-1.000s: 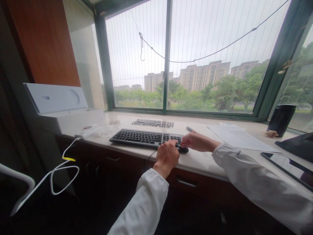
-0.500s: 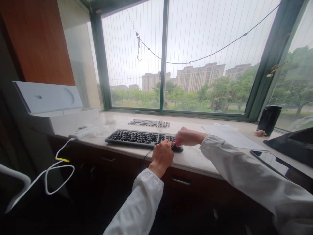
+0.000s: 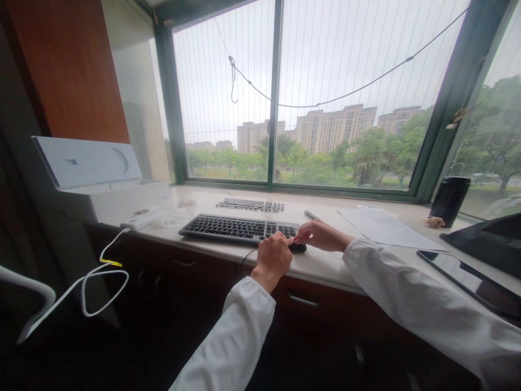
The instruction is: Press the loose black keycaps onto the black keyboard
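A black keyboard [image 3: 228,227] lies near the front edge of the counter. Over its right front part sits my left hand [image 3: 273,256], fingers curled, with the index finger reaching right towards my other hand. What lies under its palm is hidden. My right hand [image 3: 321,235] is at the keyboard's right end with thumb and fingers pinched together, its fingertips close to the left index finger. Anything in that pinch is too small to make out. Behind the keyboard, loose dark keycaps [image 3: 250,205] are laid out in rows.
A pen-like object [image 3: 311,215] lies behind my right hand. Papers [image 3: 382,225], a phone-like slab [image 3: 456,274] and a dark cylinder [image 3: 450,201] are on the right. An open white box [image 3: 118,198] and a white power strip [image 3: 136,221] with its cable are on the left.
My right hand has turned and drawn slightly right, its pinched fingers now showing more. My left hand stays at nearly the same place on the keyboard. The view has shifted slightly.
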A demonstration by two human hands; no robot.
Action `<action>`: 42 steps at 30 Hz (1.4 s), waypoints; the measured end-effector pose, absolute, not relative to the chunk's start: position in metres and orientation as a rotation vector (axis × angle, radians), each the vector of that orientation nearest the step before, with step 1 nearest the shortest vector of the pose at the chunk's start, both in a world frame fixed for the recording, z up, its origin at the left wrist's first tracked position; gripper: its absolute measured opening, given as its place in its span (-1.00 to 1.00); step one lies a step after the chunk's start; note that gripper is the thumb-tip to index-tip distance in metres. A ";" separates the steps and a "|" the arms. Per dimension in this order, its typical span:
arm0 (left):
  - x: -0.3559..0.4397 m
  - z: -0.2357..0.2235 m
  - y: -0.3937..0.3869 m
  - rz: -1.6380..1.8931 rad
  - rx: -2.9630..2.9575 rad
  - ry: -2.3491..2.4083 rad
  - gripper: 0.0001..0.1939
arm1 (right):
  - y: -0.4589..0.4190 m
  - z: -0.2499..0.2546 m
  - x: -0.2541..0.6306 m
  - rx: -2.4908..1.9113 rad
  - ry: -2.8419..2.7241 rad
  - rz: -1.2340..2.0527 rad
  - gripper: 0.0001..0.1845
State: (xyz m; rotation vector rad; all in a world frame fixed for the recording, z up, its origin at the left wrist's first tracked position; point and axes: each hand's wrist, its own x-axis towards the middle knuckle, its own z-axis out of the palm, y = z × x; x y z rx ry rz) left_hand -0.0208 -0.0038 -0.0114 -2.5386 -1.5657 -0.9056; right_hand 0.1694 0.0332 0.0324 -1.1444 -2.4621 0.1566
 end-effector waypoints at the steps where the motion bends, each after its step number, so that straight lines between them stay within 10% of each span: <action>1: -0.021 -0.011 -0.004 -0.911 -2.537 -1.565 -0.61 | 0.034 0.033 0.169 -1.147 -2.476 0.154 -0.71; 42: -0.023 -0.005 -0.009 -1.039 -2.567 -1.620 -0.60 | 0.040 0.034 0.170 -1.253 -2.478 0.281 -0.63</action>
